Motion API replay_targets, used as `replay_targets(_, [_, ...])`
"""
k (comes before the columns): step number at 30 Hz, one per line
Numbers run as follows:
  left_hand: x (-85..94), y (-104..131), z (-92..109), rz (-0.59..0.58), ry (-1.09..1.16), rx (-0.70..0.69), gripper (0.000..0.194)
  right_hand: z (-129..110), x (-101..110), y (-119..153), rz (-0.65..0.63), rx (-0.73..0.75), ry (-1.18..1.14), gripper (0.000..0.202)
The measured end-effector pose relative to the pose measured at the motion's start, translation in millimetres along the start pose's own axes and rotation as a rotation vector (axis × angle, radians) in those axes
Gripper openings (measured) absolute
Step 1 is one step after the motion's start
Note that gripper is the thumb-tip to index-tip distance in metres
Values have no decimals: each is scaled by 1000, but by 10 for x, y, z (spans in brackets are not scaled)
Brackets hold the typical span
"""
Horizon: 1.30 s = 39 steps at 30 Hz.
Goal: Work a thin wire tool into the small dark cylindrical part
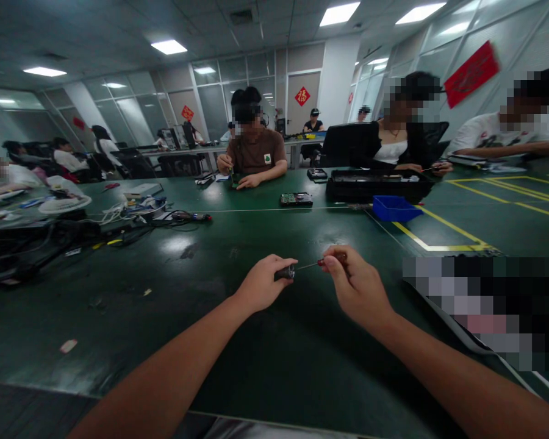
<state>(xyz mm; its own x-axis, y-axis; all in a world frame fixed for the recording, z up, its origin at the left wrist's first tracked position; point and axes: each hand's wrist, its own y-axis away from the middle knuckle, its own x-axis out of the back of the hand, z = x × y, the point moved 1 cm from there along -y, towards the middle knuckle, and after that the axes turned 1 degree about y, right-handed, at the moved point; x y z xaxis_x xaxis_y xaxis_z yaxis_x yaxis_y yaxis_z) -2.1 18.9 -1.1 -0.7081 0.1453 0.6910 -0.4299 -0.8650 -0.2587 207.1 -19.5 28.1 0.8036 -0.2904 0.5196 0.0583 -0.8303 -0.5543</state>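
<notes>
My left hand (266,281) is closed round a small black cylinder (284,273), whose round end faces right. My fingers cover much of it, and I cannot tell what kind of part it is. In my right hand (357,281) is a screwdriver (321,262) with a reddish-brown handle, its thin metal shaft pointing left at the cylinder's end. Whether the tip touches the cylinder or goes into it is too small to tell. Both hands are held above the dark green table (238,360).
Tangled cables (141,210) lie at left. Ahead are a hard drive (296,199), a long black tray (370,188) and a blue bin (396,209). A blurred-out object (485,311) lies right of my right arm. A co-worker in brown (256,152) sits opposite; others sit at right.
</notes>
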Motion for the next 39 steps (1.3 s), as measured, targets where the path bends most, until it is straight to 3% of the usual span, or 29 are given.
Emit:
replay_targets(17, [11, 3, 14, -30, 4, -28, 42, -43, 3, -22, -69, 8, 26, 17])
replay_targets(32, [68, -14, -28, 82, -7, 153, 35, -32, 23, -25, -50, -27, 64, 18])
replay_targets(39, [173, 18, 121, -69, -81, 190, 34, -37, 21, -31, -37, -20, 56, 19])
